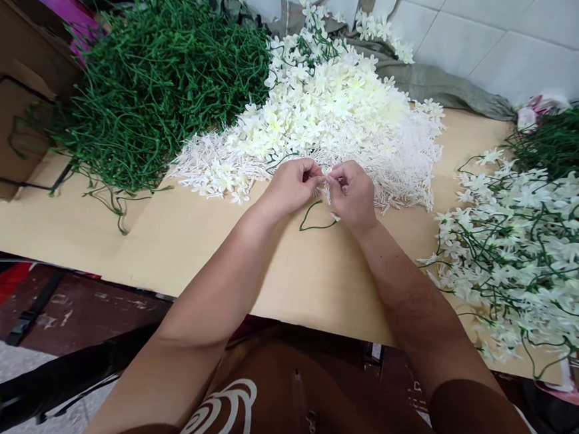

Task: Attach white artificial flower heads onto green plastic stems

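Observation:
My left hand [296, 185] and my right hand [351, 192] meet fingertip to fingertip over the table, just in front of a heap of white artificial flowers [323, 106]. Both are closed in a pinch on small white flower parts, mostly hidden by the fingers. Below them hangs a bent green plastic stem [313, 229] with a white tip near my right wrist; its upper end runs up toward the fingers. Along the heap's near edge lie many thin white flower bases [403, 176], close to my right hand.
A large pile of green stems [165, 73] lies to the left, beside a cardboard box [12, 101]. Flowers on green stems [543, 243] are heaped at the right, with more green stems [571, 132] behind. A tiled wall [523, 48] closes off the table's back.

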Motion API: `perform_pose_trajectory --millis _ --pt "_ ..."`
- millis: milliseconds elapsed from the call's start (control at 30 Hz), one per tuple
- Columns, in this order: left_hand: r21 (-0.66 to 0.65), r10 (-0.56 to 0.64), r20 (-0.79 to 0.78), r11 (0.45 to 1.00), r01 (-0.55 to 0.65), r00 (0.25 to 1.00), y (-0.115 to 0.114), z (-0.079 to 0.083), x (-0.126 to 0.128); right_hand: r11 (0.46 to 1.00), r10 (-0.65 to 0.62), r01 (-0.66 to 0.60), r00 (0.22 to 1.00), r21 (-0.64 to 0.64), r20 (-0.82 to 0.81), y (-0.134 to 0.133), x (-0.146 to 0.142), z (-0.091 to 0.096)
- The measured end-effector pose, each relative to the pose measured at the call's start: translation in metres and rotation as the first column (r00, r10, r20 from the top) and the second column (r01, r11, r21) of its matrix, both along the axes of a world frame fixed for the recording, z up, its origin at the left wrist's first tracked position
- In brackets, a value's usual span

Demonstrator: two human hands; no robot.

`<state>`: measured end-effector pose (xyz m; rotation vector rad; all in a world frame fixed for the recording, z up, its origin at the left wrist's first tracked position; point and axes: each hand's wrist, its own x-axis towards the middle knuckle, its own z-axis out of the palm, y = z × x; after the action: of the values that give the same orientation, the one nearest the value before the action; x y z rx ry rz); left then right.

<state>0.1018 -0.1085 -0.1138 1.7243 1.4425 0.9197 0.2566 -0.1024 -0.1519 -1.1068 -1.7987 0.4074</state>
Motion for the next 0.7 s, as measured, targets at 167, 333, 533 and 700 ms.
perform_pose_trajectory --millis 167,333,533,700 --pt "-0.046 -0.021 0.110 0.999 0.026 0.994 -0.001 0.002 0.001 0.972 0.091 -0.141 0.963 -0.188 -0.252 0.005 0.002 0.001" --pt "-0.098 0.018 0.300 0.995 0.012 0.954 0.000 0.006 0.000 0.891 0.112 -0.315 0.851 -0.327 -0.514 0.008 0.008 0.010" --pt "-0.128 0.023 0.336 0.992 0.021 0.942 -0.002 0.009 0.005 0.819 0.086 -0.459 0.692 -0.345 -0.717 0.005 0.004 0.013" --pt "-0.077 -0.028 0.393 0.995 0.063 0.919 -0.004 0.007 0.006 0.752 0.068 -0.551 0.613 -0.363 -0.787 0.004 0.003 0.011"
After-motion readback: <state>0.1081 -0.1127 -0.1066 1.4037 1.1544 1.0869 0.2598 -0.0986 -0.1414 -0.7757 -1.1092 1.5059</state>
